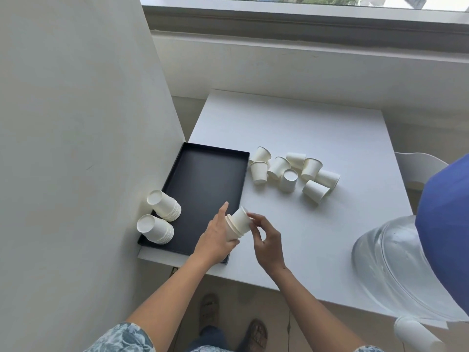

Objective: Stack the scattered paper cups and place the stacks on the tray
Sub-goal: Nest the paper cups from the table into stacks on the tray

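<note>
Left hand (215,237) wrapped around a short stack of white paper cups (237,224), held tilted, bases pointing up toward 1 o'clock, over the near right corner of the black tray (203,179). Right hand (266,240) just beside the stack at its 3 o'clock, fingertips (253,217) pinching the outermost cup's side; grip narrow, touching that cup, palm free. Tray sits on the white table (304,128) at the left edge, against the wall (76,123). Two finished stacks inside the tray, both upside down and leaning: far stack (165,204) at 9 o'clock of the hands, near stack (156,228) just below it, nearly touching each other, both at the tray's left rim by the wall. Loose cup cluster (294,171) on the table at 1 o'clock from the hands, just right of the tray's far right corner: about nine cups, some on their sides, some upside down, several touching. Clear water jug (396,262) with blue top (446,224) at 3 to 4 o'clock, on the table's near right corner. White chair (418,168) past the table's right edge. Feet in sandals (256,334) on the floor at 6 o'clock.
</note>
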`<control>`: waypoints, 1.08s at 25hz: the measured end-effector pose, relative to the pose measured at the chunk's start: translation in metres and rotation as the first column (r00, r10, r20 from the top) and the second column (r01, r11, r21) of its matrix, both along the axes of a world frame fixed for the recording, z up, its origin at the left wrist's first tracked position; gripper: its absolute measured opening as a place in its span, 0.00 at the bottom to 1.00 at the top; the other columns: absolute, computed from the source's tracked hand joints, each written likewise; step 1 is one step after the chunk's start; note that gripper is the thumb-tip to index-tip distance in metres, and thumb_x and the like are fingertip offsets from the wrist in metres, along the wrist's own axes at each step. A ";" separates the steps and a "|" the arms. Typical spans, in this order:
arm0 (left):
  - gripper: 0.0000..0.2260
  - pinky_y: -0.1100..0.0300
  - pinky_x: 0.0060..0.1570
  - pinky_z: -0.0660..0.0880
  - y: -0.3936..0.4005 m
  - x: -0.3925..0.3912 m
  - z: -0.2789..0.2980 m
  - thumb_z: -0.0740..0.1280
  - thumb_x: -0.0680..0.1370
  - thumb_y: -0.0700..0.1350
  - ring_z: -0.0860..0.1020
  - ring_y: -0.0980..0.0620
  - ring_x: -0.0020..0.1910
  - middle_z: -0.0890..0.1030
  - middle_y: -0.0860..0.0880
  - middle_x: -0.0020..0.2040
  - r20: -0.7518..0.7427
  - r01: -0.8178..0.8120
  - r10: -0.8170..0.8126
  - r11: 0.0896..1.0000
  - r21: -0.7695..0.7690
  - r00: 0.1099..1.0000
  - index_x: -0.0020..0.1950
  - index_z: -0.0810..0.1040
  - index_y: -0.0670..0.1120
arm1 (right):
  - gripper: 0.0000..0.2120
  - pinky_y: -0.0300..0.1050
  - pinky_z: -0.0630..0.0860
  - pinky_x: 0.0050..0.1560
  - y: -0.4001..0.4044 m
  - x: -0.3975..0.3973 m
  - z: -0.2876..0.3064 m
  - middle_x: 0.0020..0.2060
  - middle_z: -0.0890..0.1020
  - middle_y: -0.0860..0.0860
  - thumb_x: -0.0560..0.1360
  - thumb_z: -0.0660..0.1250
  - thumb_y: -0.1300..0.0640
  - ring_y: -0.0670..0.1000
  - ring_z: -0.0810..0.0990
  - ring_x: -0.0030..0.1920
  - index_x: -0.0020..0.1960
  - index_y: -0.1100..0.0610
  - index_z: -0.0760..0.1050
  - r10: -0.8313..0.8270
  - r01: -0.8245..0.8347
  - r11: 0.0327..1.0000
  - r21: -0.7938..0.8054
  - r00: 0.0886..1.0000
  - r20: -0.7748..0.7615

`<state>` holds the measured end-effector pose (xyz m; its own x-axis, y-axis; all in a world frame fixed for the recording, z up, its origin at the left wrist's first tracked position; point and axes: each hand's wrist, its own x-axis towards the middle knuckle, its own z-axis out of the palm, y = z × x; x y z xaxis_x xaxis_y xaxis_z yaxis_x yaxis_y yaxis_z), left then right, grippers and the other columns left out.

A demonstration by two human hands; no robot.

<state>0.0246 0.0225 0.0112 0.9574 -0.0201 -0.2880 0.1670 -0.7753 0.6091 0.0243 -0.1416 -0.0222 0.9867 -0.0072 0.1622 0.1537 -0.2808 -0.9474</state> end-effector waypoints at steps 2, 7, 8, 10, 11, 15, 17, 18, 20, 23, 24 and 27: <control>0.46 0.51 0.54 0.74 0.001 -0.003 0.001 0.75 0.73 0.51 0.72 0.49 0.66 0.70 0.52 0.69 -0.012 -0.011 0.011 0.999 -0.050 1.000 0.78 0.44 0.63 | 0.15 0.34 0.76 0.57 0.009 -0.003 0.000 0.55 0.84 0.40 0.81 0.64 0.67 0.45 0.82 0.56 0.61 0.52 0.80 0.084 -0.083 0.997 0.004 0.996 -0.031; 0.36 0.44 0.56 0.77 0.016 -0.006 0.007 0.72 0.75 0.56 0.72 0.51 0.64 0.74 0.54 0.64 0.045 -0.002 0.007 0.994 -0.109 0.999 0.76 0.54 0.62 | 0.12 0.37 0.77 0.58 0.033 -0.016 -0.001 0.54 0.84 0.42 0.82 0.63 0.57 0.48 0.82 0.59 0.62 0.47 0.80 0.154 -0.143 0.985 0.096 0.981 -0.115; 0.33 0.44 0.55 0.77 0.021 -0.009 0.007 0.72 0.75 0.57 0.73 0.51 0.62 0.74 0.54 0.62 0.050 0.005 0.001 0.993 -0.119 0.999 0.74 0.57 0.61 | 0.12 0.35 0.76 0.58 0.036 -0.018 0.000 0.55 0.84 0.42 0.83 0.63 0.56 0.48 0.81 0.59 0.62 0.46 0.80 0.170 -0.160 0.982 0.097 0.980 -0.106; 0.30 0.44 0.55 0.77 0.030 -0.013 0.008 0.72 0.74 0.61 0.75 0.51 0.59 0.76 0.54 0.58 0.040 -0.012 0.018 0.990 -0.139 0.999 0.70 0.61 0.60 | 0.13 0.33 0.74 0.59 0.041 -0.019 0.001 0.57 0.82 0.42 0.83 0.63 0.55 0.49 0.80 0.61 0.64 0.45 0.79 0.207 -0.201 0.977 0.073 0.974 -0.090; 0.31 0.44 0.54 0.77 0.035 -0.014 0.010 0.71 0.72 0.64 0.76 0.50 0.57 0.77 0.54 0.57 0.030 -0.034 0.039 0.990 -0.134 0.999 0.69 0.62 0.60 | 0.12 0.32 0.73 0.61 0.043 -0.019 0.001 0.58 0.81 0.42 0.83 0.62 0.54 0.49 0.79 0.62 0.64 0.44 0.78 0.219 -0.215 0.975 0.054 0.972 -0.087; 0.34 0.47 0.49 0.78 0.061 -0.007 0.027 0.70 0.65 0.71 0.78 0.48 0.51 0.79 0.53 0.55 0.035 -0.078 0.078 0.997 0.015 0.996 0.64 0.62 0.59 | 0.14 0.26 0.67 0.65 0.047 -0.022 -0.001 0.61 0.77 0.35 0.81 0.61 0.44 0.42 0.75 0.66 0.66 0.40 0.72 0.173 -0.174 0.985 0.003 0.977 -0.128; 0.31 0.49 0.46 0.78 0.081 0.000 0.039 0.72 0.65 0.69 0.79 0.48 0.48 0.80 0.55 0.51 0.000 -0.087 0.088 0.987 0.131 0.996 0.59 0.64 0.59 | 0.15 0.26 0.67 0.65 0.047 -0.022 -0.005 0.61 0.76 0.34 0.80 0.61 0.42 0.41 0.75 0.66 0.66 0.40 0.71 0.154 -0.157 0.987 -0.012 0.978 -0.140; 0.30 0.51 0.46 0.78 0.093 0.004 0.047 0.73 0.64 0.69 0.80 0.48 0.47 0.80 0.55 0.49 -0.026 -0.094 0.101 0.977 0.192 0.995 0.58 0.64 0.59 | 0.15 0.28 0.67 0.65 0.047 -0.022 -0.006 0.60 0.76 0.35 0.80 0.61 0.43 0.41 0.75 0.66 0.66 0.40 0.70 0.150 -0.155 0.988 -0.020 0.978 -0.147; 0.29 0.54 0.46 0.75 0.119 0.013 0.064 0.73 0.64 0.67 0.78 0.48 0.47 0.79 0.55 0.49 -0.076 -0.103 0.135 0.937 0.333 0.988 0.58 0.66 0.58 | 0.14 0.31 0.68 0.64 0.047 -0.021 -0.008 0.60 0.76 0.35 0.80 0.62 0.45 0.42 0.75 0.65 0.65 0.40 0.70 0.145 -0.152 0.988 -0.033 0.978 -0.153; 0.29 0.56 0.45 0.70 0.149 0.023 0.086 0.72 0.65 0.64 0.77 0.48 0.49 0.78 0.52 0.51 -0.167 -0.040 0.168 0.812 0.583 0.972 0.61 0.68 0.54 | 0.13 0.35 0.70 0.64 0.048 -0.020 -0.010 0.59 0.76 0.37 0.81 0.64 0.51 0.42 0.76 0.63 0.65 0.41 0.70 0.143 -0.150 0.988 -0.030 0.975 -0.169; 0.29 0.57 0.44 0.70 0.157 0.024 0.090 0.73 0.66 0.63 0.78 0.48 0.51 0.78 0.52 0.52 -0.188 -0.016 0.177 0.766 0.643 0.966 0.60 0.69 0.53 | 0.13 0.36 0.70 0.64 0.049 -0.020 -0.011 0.59 0.76 0.37 0.82 0.64 0.52 0.43 0.76 0.63 0.65 0.41 0.70 0.142 -0.149 0.988 -0.030 0.974 -0.177; 0.27 0.59 0.43 0.69 0.169 0.026 0.089 0.73 0.67 0.58 0.80 0.49 0.56 0.79 0.53 0.53 -0.205 0.059 0.162 0.631 0.774 0.965 0.62 0.70 0.52 | 0.13 0.37 0.71 0.63 0.051 -0.021 -0.013 0.57 0.77 0.36 0.81 0.65 0.53 0.43 0.77 0.61 0.64 0.41 0.70 0.142 -0.149 0.989 -0.018 0.968 -0.208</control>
<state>0.0507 0.1915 0.0999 0.8497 0.3609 -0.3845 0.2708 -0.9242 -0.2692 0.0035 -0.0903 -0.0351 0.9889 0.1410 -0.0468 -0.0022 -0.3014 -0.9535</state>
